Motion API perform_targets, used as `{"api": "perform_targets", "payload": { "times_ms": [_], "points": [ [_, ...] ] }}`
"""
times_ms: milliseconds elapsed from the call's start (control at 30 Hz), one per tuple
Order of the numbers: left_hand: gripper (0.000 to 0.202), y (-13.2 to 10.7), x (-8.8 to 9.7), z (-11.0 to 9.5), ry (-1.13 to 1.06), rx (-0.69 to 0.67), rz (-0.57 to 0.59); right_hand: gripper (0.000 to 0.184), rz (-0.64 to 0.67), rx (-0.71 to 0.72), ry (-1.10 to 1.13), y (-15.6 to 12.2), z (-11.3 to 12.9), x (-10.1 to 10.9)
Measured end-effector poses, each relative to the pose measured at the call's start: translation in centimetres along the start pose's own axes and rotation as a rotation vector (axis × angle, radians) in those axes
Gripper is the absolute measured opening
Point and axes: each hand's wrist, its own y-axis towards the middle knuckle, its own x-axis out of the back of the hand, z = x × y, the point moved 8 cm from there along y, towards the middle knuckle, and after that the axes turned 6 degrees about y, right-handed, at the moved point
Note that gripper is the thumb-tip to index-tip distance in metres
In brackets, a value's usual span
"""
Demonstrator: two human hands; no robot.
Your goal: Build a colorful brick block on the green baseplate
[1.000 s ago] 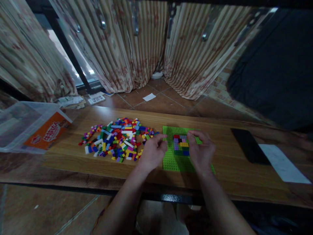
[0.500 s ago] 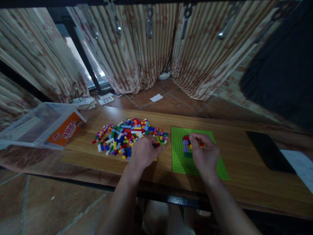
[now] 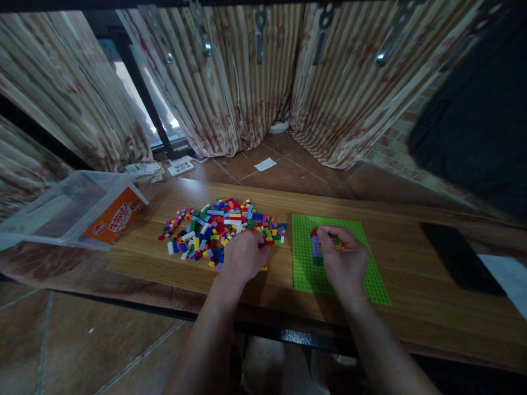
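Note:
A green studded baseplate [image 3: 303,274] lies on the wooden tabletop [image 3: 395,241]. Built on it is a small group of toy bricks [image 3: 317,249], with purple, red and dark green ones showing at its left side. My right hand [image 3: 346,260] is over this group, thumb and fingers pinched at its top; what is between the fingertips is hidden. My left hand [image 3: 242,255] rests at the near right part of a loose pile of mixed toy bricks [image 3: 214,225]. Its fingers are curled inward, and I cannot make out what they hold.
A clear plastic box [image 3: 69,189] with an orange label stands at the left. On the right lie a flat black object [image 3: 461,258] and a white sheet [image 3: 506,280]. Striped curtains [image 3: 263,82] hang beyond the table, and dark cloth [image 3: 473,120] fills the upper right.
The whole view has shifted slightly, so things sit a little further right. The left hand's fingers have curled in more; the right hand keeps its pinch over the bricks.

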Motion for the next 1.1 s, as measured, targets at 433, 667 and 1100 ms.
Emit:
{"api": "perform_targets", "payload": {
  "times_ms": [433,667,1100],
  "points": [
    [0.030,0.2,1.1,3.0,-0.026,0.128,-0.121,0.016,0.467,0.262,-0.370,-3.7,3.2,-6.2],
    [0.036,0.1,1.8,3.4,-0.054,0.154,-0.229,0.035,0.513,0.282,-0.471,-3.8,3.4,-8.9],
    [0.032,0.2,2.0,4.6,-0.185,0.159,-0.214,0.023,0.516,0.271,-0.446,-3.8,2.8,-10.9]
  ]
}}
